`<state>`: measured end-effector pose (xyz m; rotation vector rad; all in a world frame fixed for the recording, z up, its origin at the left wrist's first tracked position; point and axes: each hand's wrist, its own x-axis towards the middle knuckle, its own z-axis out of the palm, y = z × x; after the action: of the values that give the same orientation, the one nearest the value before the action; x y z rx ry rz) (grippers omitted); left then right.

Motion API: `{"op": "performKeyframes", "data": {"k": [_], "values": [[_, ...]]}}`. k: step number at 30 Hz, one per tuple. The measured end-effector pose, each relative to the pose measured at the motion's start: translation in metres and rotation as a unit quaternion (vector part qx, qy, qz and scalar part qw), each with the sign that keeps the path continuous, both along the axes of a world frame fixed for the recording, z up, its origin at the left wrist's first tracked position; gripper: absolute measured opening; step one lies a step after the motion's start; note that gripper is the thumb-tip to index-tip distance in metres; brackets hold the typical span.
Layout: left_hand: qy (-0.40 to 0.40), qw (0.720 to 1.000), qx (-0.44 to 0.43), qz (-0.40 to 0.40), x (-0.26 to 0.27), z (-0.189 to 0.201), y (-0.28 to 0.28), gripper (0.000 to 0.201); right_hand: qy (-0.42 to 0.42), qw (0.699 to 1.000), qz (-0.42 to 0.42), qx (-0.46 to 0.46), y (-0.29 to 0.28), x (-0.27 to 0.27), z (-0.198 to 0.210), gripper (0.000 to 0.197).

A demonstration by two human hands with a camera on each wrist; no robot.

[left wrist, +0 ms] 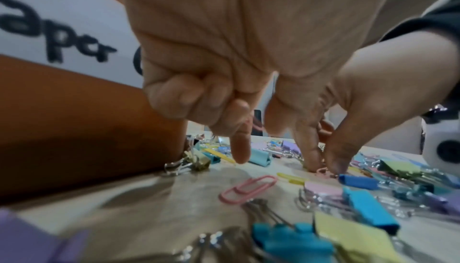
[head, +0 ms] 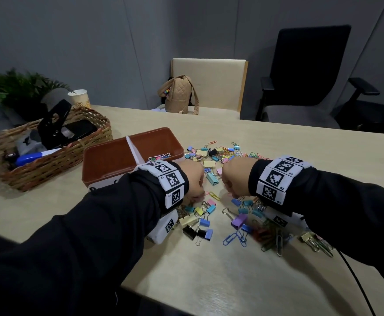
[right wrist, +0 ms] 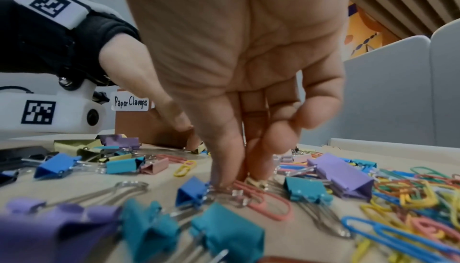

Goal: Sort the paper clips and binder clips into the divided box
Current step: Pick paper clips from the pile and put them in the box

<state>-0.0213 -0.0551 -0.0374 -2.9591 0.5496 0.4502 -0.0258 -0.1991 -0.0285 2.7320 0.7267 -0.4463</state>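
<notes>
1. Right hand [right wrist: 239,94] fingers [right wrist: 224,161] pinch a salmon-pink wire paper clip [right wrist: 271,202] mid-frame on the beige counter [head: 209,281]; the neighbouring blue metal binder clip [right wrist: 191,190] could snag along.
2. Left hand [left wrist: 224,54] fingers [left wrist: 240,149] mostly curled, holding nothing I can see; brown divided plastic box [head: 109,156] centre-left, easy to mis-drop.

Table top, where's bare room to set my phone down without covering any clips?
Bare table lies at the near edge, below the clips, and far right beyond the pile. It's crowded between the hands, from the brown box toward you; the wicker basket fills the left.
</notes>
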Motion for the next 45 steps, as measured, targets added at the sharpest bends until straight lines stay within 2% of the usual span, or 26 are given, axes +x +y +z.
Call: {"op": "performKeyframes", "data": {"k": [4,7,10,14,17,20,25,29,31,33,37,41,45], "values": [[0.013,0.999,0.033,-0.013,0.003,0.002,-0.006,0.029,0.018,1.000,0.003,-0.016,0.001,-0.001,0.000,0.022],[0.017,0.999,0.039,-0.014,0.003,0.001,-0.009,0.023,0.039,0.999,-0.005,-0.007,0.000,0.003,-0.005,0.020],[0.023,0.999,0.035,-0.010,0.001,-0.001,-0.009,0.035,0.056,0.998,-0.018,-0.017,-0.004,0.006,-0.008,0.016],[0.050,0.998,0.045,-0.007,-0.001,-0.004,-0.009,0.034,0.040,0.999,-0.019,-0.005,-0.007,0.002,-0.012,0.012],[0.060,0.997,0.050,-0.014,0.000,-0.007,-0.007,0.032,0.001,0.995,-0.038,0.097,-0.007,0.000,-0.009,0.010],[0.063,0.996,0.053,-0.023,0.000,-0.009,-0.004,0.026,-0.015,0.975,-0.075,0.210,-0.007,0.003,-0.003,0.013],[0.044,0.999,0.021,-0.011,-0.004,0.001,0.007,0.017,-0.019,0.966,-0.077,0.248,-0.005,0.003,0.001,0.015],[0.039,0.998,-0.043,0.040,-0.002,0.004,0.028,0.012,0.046,0.973,-0.091,0.207,0.001,0.002,-0.003,0.040],[0.031,0.997,-0.053,0.050,-0.003,0.004,0.033,0.021,0.048,0.978,-0.089,0.182,0.006,0.001,-0.006,0.035],[0.033,0.997,-0.056,0.044,-0.002,0.005,0.033,0.029,0.031,0.983,-0.080,0.163,0.012,-0.001,-0.007,0.018],[0.039,0.999,0.004,0.003,0.001,0.002,0.023,0.028,0.027,0.993,-0.064,0.095,0.021,0.000,-0.011,0.024],[-0.019,0.999,0.051,0.001,0.000,0.004,0.012,0.028,0.020,0.998,-0.045,0.034,0.029,-0.001,-0.012,0.010],[-0.028,0.997,0.068,0.026,0.000,0.003,0.000,0.046,0.040,0.999,-0.028,-0.018,0.032,-0.007,-0.005,0.027]]}}
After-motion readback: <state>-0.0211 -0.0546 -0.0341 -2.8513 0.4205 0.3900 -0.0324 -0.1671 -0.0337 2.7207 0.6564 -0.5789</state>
